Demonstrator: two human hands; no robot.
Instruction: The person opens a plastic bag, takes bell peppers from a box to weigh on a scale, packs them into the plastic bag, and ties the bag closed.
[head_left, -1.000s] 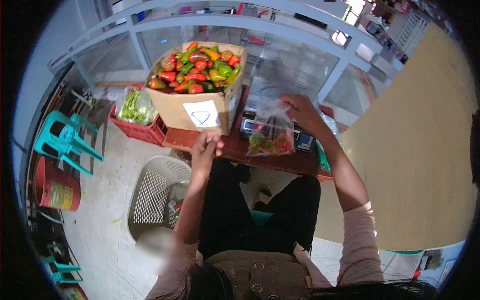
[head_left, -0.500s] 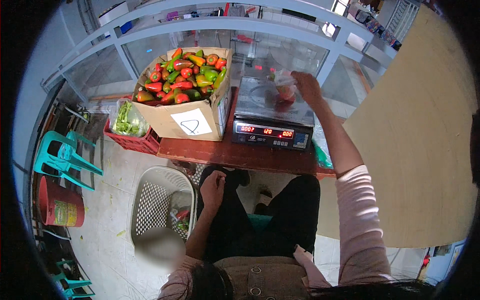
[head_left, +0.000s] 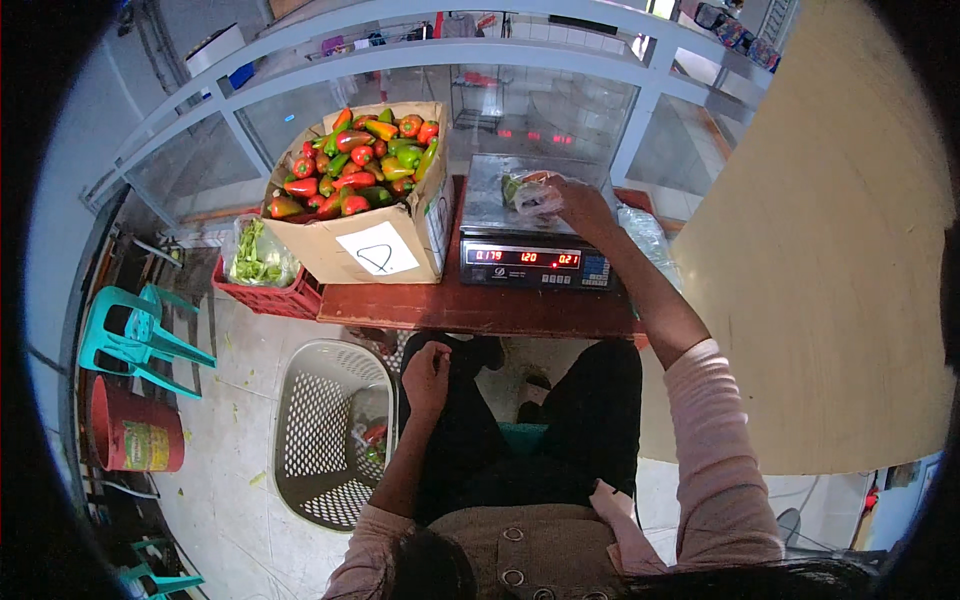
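Observation:
My right hand (head_left: 582,212) grips a clear plastic bag of peppers (head_left: 532,192), its fingers closed on the plastic. The bag rests on the metal plate of a digital scale (head_left: 480,200), which has a lit red display. Down on my left thigh, my left hand (head_left: 427,378) lies with its fingers curled in, and I see nothing in them. Left of the scale stands an open cardboard box (head_left: 425,245) heaped with red, green and orange peppers (head_left: 357,160). A white perforated basket (head_left: 335,400) beside my left leg holds another bagged portion of peppers (head_left: 374,440).
The scale and box stand on a red wooden bench (head_left: 400,308). Another person's hand (head_left: 612,500) is at my lap. Left are a red crate (head_left: 290,298) with bagged greens, a turquoise chair (head_left: 140,335) and a red bucket (head_left: 150,440). A curved wooden panel (head_left: 820,300) rises at right.
My right hand has brought the bag of peppers down onto the scale plate, moving left and nearer. The red readings have changed. My left hand stays on my thigh.

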